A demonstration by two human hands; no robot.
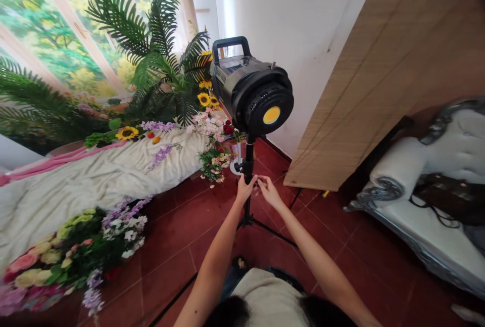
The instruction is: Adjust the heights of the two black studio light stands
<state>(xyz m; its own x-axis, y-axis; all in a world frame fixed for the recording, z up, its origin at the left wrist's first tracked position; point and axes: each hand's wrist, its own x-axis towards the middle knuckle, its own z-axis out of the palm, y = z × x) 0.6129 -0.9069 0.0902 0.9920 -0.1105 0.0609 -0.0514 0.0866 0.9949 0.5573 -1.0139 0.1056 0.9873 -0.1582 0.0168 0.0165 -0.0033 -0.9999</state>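
Note:
A black studio light (252, 87) with a top handle and a yellow disc at its front stands on a black light stand (249, 157). My left hand (245, 189) is wrapped round the stand's pole, just below a collar with a knob. Close by on the right, my right hand (267, 189) has its thumb and fingertips drawn together at the side of the pole. Whatever lies between those fingertips is too small to make out. The stand's legs spread over the red tiled floor (170, 246) beneath my hands.
To the left, a cream cloth (113, 162) bears flowers, with palm fronds (159, 24) behind it. A bouquet (76, 251) lies lower left. A bamboo blind (352, 79) leans right of the light, beside a white sofa (435, 165) holding a dark bag (450, 198).

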